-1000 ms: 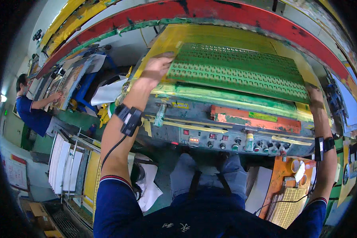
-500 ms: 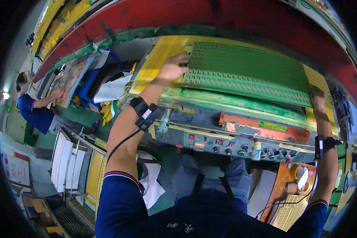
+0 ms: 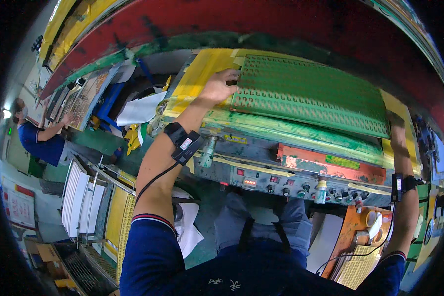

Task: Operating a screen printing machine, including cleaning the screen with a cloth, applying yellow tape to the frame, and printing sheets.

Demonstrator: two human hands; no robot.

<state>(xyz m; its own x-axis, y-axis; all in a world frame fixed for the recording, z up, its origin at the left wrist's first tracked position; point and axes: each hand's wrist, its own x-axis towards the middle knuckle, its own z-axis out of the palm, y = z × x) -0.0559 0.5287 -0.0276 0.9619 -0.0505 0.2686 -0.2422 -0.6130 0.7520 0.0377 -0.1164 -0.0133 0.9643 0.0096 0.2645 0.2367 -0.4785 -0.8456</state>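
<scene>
A green circuit board panel (image 3: 311, 93) with rows of small copper-coloured marks lies across the yellow-covered bed of a machine (image 3: 197, 79). My left hand (image 3: 220, 85) is at the panel's left edge, thumb and fingers bent around it. At the opposite end, my right hand (image 3: 395, 126) grips the right edge near the near corner. Its fingertips are in shadow and partly hidden. Each wrist wears a black strap with a small device and a cable.
A red beam (image 3: 281, 24) spans above the bed. Along the machine's front runs a control panel (image 3: 281, 185) with knobs, below an orange-red bar (image 3: 330, 165). Left of my arm stands a rack with white boards (image 3: 79, 202). A co-worker (image 3: 39, 138) stands at another table on the far left.
The whole view has shifted slightly. Both my hands stay at the panel's two edges, with little movement against it. The co-worker's head and upper body have moved a little to the left.
</scene>
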